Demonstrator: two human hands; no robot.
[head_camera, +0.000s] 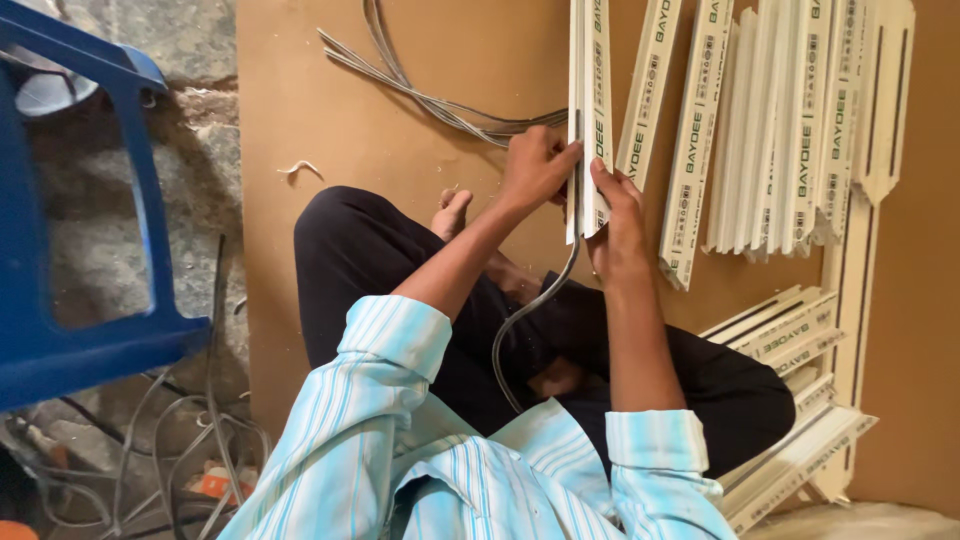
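Where the frame begins at far left, a blue plastic stool (70, 250) stands on rough concrete floor (200, 170), with loose grey cables (190, 450) tangled below it in the lower left corner. Right of the stool lies a brown board (330, 120) that covers the centre and right of the frame; the person sits on it cross-legged in dark trousers and a light blue striped shirt, one bare foot (452, 210) showing just left of centre. A bundle of thin grey strips (420, 95) runs across the board in the upper middle, passing behind the hands.

At upper centre the left hand (535, 165) has its fingers closed together, pinching a grey rubber gasket strip (530, 310) against the edge of a white plastic profile (590, 120). The gasket hangs from that pinch in a curve down to the lap at centre. The right hand (618, 215), just beside the left, is clamped on the lower end of the same profile, thumb up along its face, fingers wrapped behind it.

Right of the hands, further white profile lengths (790, 130) lie side by side in the upper right, well apart from a second stack of profiles (800, 400) at lower right
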